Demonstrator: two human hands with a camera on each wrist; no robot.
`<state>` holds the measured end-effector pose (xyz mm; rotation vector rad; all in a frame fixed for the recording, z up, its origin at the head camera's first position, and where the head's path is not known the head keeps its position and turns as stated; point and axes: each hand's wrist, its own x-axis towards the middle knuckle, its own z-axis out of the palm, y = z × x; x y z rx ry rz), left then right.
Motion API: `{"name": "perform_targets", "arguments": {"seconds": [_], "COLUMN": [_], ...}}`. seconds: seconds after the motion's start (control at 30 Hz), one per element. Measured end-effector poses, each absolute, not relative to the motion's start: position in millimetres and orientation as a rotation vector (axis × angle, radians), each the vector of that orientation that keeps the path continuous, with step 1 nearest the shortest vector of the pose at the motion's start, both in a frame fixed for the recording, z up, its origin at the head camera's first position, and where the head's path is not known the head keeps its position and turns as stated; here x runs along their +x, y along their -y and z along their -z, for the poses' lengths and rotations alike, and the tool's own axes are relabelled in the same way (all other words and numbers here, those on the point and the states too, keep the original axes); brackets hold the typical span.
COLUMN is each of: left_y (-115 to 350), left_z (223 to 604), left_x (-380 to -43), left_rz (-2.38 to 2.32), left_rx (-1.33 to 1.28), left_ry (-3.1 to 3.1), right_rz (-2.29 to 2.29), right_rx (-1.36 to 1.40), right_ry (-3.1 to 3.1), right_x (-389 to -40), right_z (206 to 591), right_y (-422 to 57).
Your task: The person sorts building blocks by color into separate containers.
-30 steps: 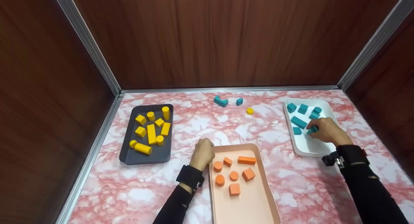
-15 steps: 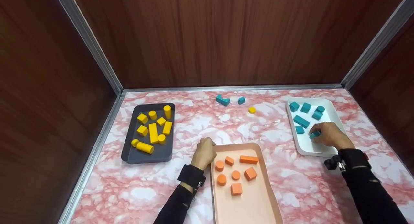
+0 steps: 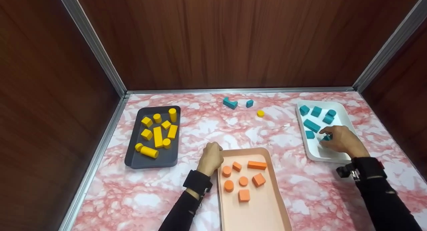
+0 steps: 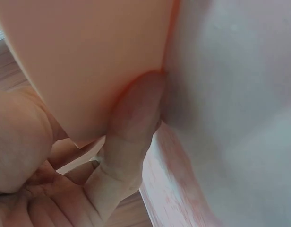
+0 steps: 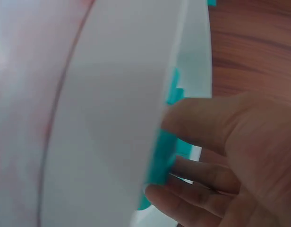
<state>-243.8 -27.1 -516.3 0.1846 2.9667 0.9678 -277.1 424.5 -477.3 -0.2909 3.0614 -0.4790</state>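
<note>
At the far left corner of the peach tray (image 3: 253,214), my left hand (image 3: 210,159) pinches the tray's wall. The left wrist view shows the thumb (image 4: 136,113) pressed against the outer wall, with fingers behind it. My right hand (image 3: 343,141) is low in the white tray (image 3: 313,156), thumb and forefinger spread on either side of a teal block (image 3: 327,137). The hand partly hides this block, and a gap shows between it and the forefinger. In the right wrist view, the white tray's wall covers part of the teal pieces behind the thumb (image 5: 192,120).
Several teal blocks, one the long bar (image 3: 312,125), lie in the white tray. The dark grey tray (image 3: 151,163) holds yellow blocks; orange blocks (image 3: 244,195) lie in the peach one. Near the back wall are a teal notched block (image 3: 230,103), a small teal block (image 3: 249,103) and a yellow disc (image 3: 260,113).
My right hand has shifted slightly right and its thumb and forefinger have spread, letting go of the teal block in the white tray. The left hand keeps its hold; the head view shifted a little.
</note>
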Motion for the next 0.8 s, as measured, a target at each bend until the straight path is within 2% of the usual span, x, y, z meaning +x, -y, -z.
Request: {"name": "perform_targets", "arguments": {"seconds": [0.3,0.57,0.8], "left_y": [28,29,28], "left_z": [519,516,519], "left_x": [-246,-247,-243], "left_rz": [-0.977,-0.978,-1.006], "left_rx": [0.184,0.126,0.140], "left_ry": [-2.961,-2.957,-2.967], "right_rz": [0.514,0.595,0.588], "right_rx": [-0.373,-0.448,-0.464], "right_ry": [-3.249,-3.183,-3.095], "right_x": [-284,-323,-362], "right_z": [453,444,453], "right_y": [-383,-325,-290]}}
